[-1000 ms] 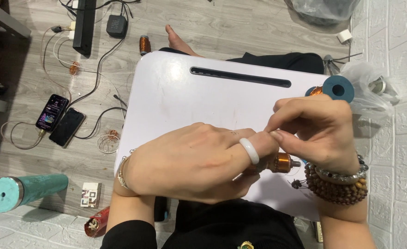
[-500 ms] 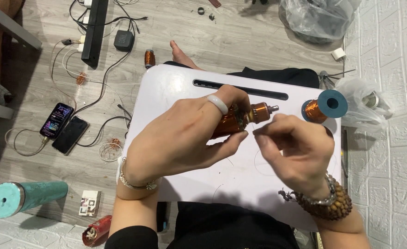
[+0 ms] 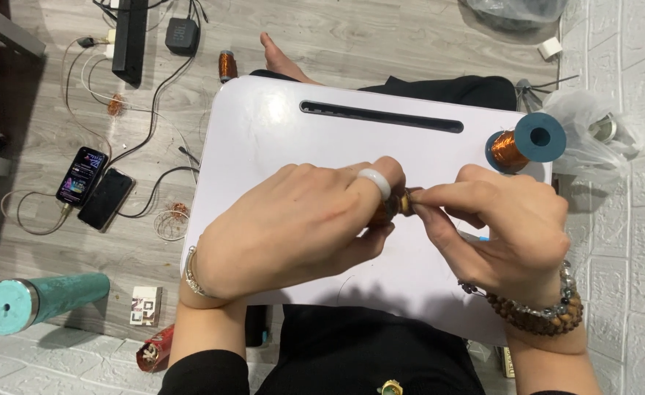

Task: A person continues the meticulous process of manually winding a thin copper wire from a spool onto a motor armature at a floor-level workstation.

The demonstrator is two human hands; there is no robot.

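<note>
My left hand (image 3: 293, 227), with a white ring on the thumb, is closed around a small copper-wound motor rotor (image 3: 394, 205) above the white lap table (image 3: 278, 132). Only the rotor's end shows between my fingers. My right hand (image 3: 502, 230), with bead bracelets at the wrist, pinches that end with thumb and fingertips. A blue spool of copper wire (image 3: 523, 143) lies on the table's far right corner, apart from both hands.
On the wooden floor to the left lie two phones (image 3: 94, 186) on cables, a black power strip (image 3: 129, 36), a small copper coil (image 3: 226, 66) and a teal bottle (image 3: 34, 301). A clear plastic bag (image 3: 593, 132) sits to the right. A bare foot (image 3: 282, 58) shows beyond the table.
Both hands rose from the near edge toward the table's middle. The rotor, plainly visible half a second ago, is now mostly hidden in my left fist, and my right fingers have closed on its end.
</note>
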